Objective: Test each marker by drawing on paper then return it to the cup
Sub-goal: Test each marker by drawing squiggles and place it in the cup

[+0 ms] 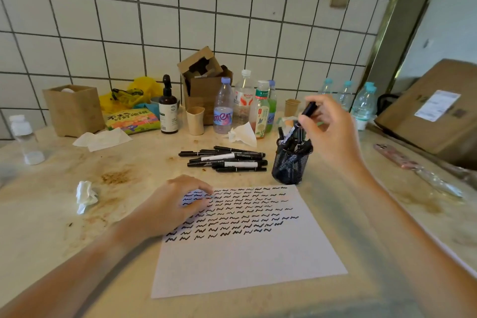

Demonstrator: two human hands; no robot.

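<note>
Over the black mesh cup [290,162], in the single head view, the right hand [329,128] pinches a black marker [300,121] by its upper end between fingertips and thumb, the barrel slanting down with its lower end among the markers already standing in the cup. I judge this to be the return step: a tested marker going back into the cup, though it could equally be one being drawn out, and the picture alone cannot settle that. The left hand [180,205] lies on the upper left corner of the paper [245,253], fingers loosely bent and pressing the sheet flat, holding nothing. Rows of short black squiggles fill the top half of the sheet; the lower half is bare. A pile of loose markers [227,159] lies on the table [64,214] just left of the cup, so much testing looks left. The next move calls for letting go once the marker is seated, then reaching left to the pile for another and uncapping it. As for writing, the blue-labelled bottle [223,108] shows letters like "amen", the green-labelled bottle [261,111] carries Chinese characters, and the snack bag [133,120] does too; the marker print is too small to read.
</note>
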